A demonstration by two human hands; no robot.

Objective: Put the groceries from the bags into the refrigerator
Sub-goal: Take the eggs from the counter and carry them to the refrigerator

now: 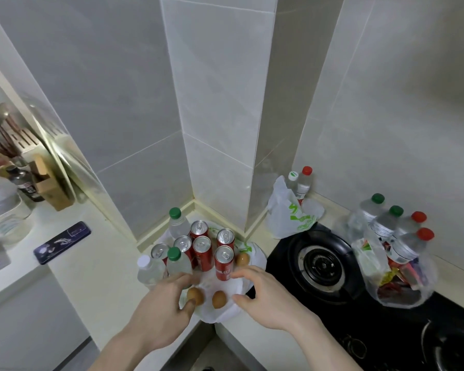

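Eggs lay on a flattened white bag (220, 314) on the surface (97, 277). The left hand (158, 309) pinched one egg (195, 295) between thumb and fingers. The right hand (265, 298) hovered with fingers spread and released; a second egg (219, 299) lay just left of its thumb. Red cans (202, 253) and water bottles (176, 223) stood beyond the fingers.

Both our forearms come in from the bottom edge, bare, angled toward each other. Our left hand (163, 303) is palm down, fingers loosely curled, thumb tucked under near the fingertips; whether it's pinching anything we can't tell. Our right hand (263, 295) is palm down, fingers spread and relaxed, thumb out to the left, gripping nothing.
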